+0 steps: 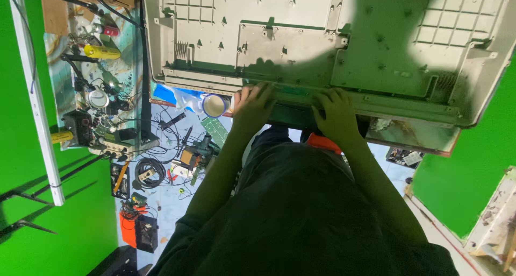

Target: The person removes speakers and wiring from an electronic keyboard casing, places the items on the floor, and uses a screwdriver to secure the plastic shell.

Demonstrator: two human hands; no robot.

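A large grey plastic back panel, ribbed and studded with screw posts, lies flat in front of me and fills the upper part of the view. My left hand lies over its near edge with the fingers curled onto the rim. About a hand's width to the right, my right hand grips the same edge with bent fingers. Both arms reach forward from my dark-sleeved body. What lies beneath the panel's edge is hidden.
A roll of tape and a green circuit board sit just left of my left hand. A cluttered bench with yellow cans, wires and electronics stands at left. Coiled cable and an orange box lie on the floor. Green walls surround.
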